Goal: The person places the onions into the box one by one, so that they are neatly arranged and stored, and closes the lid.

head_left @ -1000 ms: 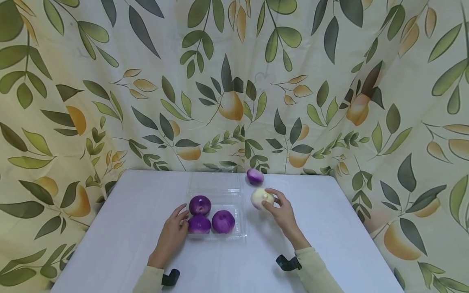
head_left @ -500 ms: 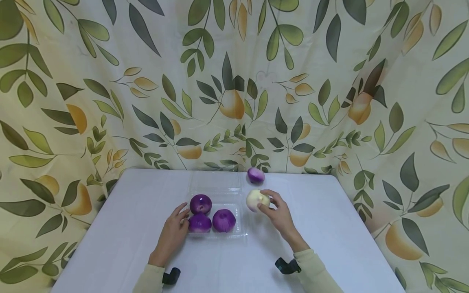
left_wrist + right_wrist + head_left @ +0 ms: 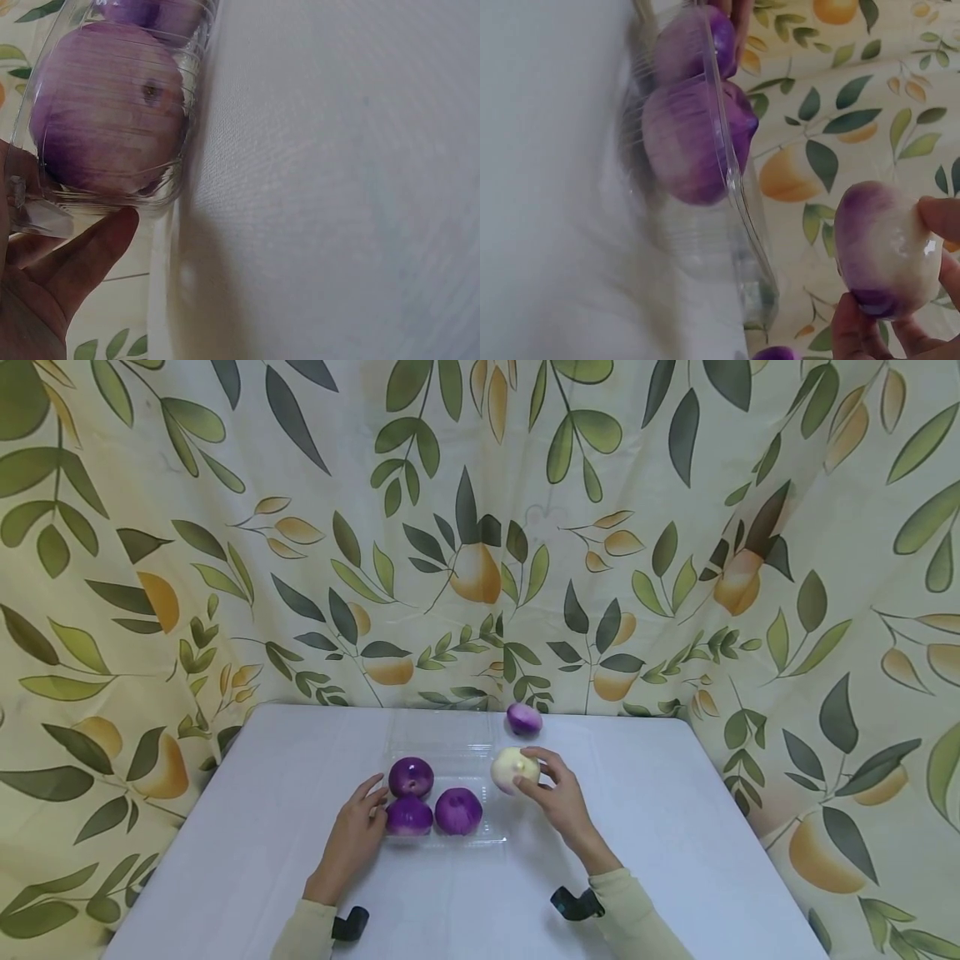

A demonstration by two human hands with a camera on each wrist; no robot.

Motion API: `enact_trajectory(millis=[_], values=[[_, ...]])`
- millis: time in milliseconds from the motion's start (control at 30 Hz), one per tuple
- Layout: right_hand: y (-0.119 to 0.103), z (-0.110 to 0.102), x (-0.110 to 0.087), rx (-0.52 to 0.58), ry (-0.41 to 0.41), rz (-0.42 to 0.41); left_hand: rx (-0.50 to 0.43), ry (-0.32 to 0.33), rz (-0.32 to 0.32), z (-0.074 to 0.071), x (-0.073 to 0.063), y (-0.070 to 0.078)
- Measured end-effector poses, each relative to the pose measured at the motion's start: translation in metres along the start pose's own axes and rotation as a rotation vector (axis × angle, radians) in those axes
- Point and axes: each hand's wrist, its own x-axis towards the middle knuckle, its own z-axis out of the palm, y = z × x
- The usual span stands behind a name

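In the head view my right hand [image 3: 558, 797] holds a purple-and-white onion [image 3: 515, 769], pale side showing, beside the right edge of a clear plastic clamshell box [image 3: 491, 810]. The right wrist view shows thumb and fingers round that onion [image 3: 885, 247], apart from the box. My left hand [image 3: 352, 835] grips the left edge of the box near its front corner; part of its hold is hidden. Inside the box sit three purple onions: one at back left [image 3: 410, 777], one at front left [image 3: 408, 817], one at front right [image 3: 458, 812].
Another purple onion [image 3: 523, 719] lies near the table's back edge, right of the raised clear lid [image 3: 438, 731]. A white-covered table [image 3: 637, 827] spreads under everything. Behind it hangs a curtain [image 3: 480, 552] printed with leaves and fruit.
My right hand has carried the pale-sided onion leftward, closer to the box's right edge. The left hand and the onions in the box look unmoved.
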Motion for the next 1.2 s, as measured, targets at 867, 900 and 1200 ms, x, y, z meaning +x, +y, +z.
enact_trajectory(millis=[867,900,1200], values=[[-0.038,0.032,0.009,-0.078,-0.118,-0.101,-0.02,-0.021,-0.016,0.0,0.0,0.001],[-0.038,0.033,0.01,-0.085,-0.122,-0.102,-0.019,-0.02,-0.015,0.0,0.0,0.001],[-0.002,0.047,0.032,-0.092,-0.101,-0.082,-0.016,-0.009,-0.005,0.0,0.0,0.001]])
